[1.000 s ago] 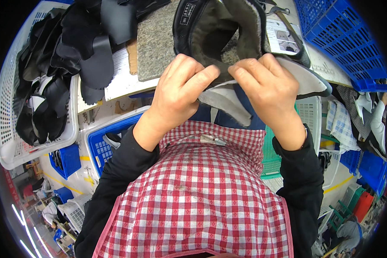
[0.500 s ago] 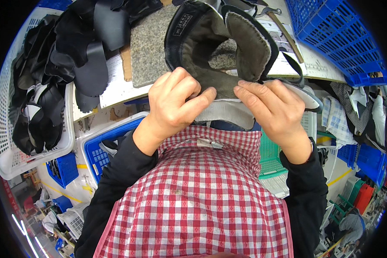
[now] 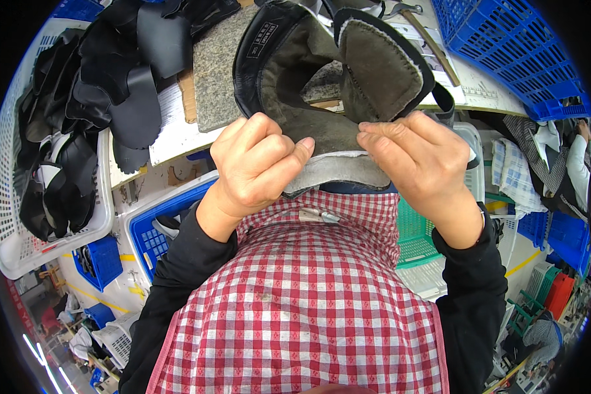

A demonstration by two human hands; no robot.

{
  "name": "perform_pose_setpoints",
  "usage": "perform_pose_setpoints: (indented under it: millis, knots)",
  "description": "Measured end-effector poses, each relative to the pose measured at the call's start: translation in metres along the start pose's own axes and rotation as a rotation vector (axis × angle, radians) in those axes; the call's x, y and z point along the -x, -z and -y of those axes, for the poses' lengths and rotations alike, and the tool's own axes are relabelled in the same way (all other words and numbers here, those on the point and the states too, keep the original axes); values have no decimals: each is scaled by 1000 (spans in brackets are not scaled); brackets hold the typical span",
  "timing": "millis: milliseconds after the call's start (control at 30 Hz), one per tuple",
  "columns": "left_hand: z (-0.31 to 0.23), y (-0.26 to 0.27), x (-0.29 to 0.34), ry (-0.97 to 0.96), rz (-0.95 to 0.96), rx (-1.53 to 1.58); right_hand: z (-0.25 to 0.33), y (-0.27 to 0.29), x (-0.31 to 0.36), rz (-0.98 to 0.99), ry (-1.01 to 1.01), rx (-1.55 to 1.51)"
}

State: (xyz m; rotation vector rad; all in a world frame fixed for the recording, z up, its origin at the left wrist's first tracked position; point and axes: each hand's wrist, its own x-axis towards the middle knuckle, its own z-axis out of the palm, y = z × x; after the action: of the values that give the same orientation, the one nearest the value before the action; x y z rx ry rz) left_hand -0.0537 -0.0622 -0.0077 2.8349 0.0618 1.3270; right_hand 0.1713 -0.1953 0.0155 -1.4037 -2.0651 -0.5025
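Observation:
Between my hands is a black leather boot upper (image 3: pixel 328 125) with a dark grey-brown lining turned toward me. My left hand (image 3: pixel 253 164) grips its near left edge, thumb stretched along the lining and fingers curled. On the near right, my right hand (image 3: pixel 417 157) pinches the lining edge between thumb and fingertips. A pale grey strip (image 3: pixel 338 172) hangs below the held edge, over my lap. The far part of the upper stands open above the bench, with a printed label patch on its left inner side. The fingers' undersides are hidden.
A stone slab (image 3: pixel 210 85) lies on the white bench, with black leather pieces (image 3: pixel 138 98) piled left of it. A hammer (image 3: pixel 430 43) rests far right beside a blue crate (image 3: pixel 512 52). White (image 3: pixel 105 230), blue (image 3: pixel 134 230) and green (image 3: pixel 417 243) baskets stand below the bench.
The boot upper has shifted slightly left and its opening has spread. My left hand moved a little left and down, and more of the pale strip shows between the hands.

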Motion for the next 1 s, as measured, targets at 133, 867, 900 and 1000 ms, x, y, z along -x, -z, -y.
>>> perform_pose_setpoints:
  millis: [133,867,900,1000]
  knots:
    - [-3,9,-5,-5,44,2,4,1,-4,11,14,0]
    - [6,41,-46,287,447,29,-5,-47,-7,142,-156,-72]
    - [4,44,-56,271,439,54,-4,-46,-11,158,-159,-57]
    - [-3,66,-107,116,221,-19,0,-46,-30,-56,-331,-305]
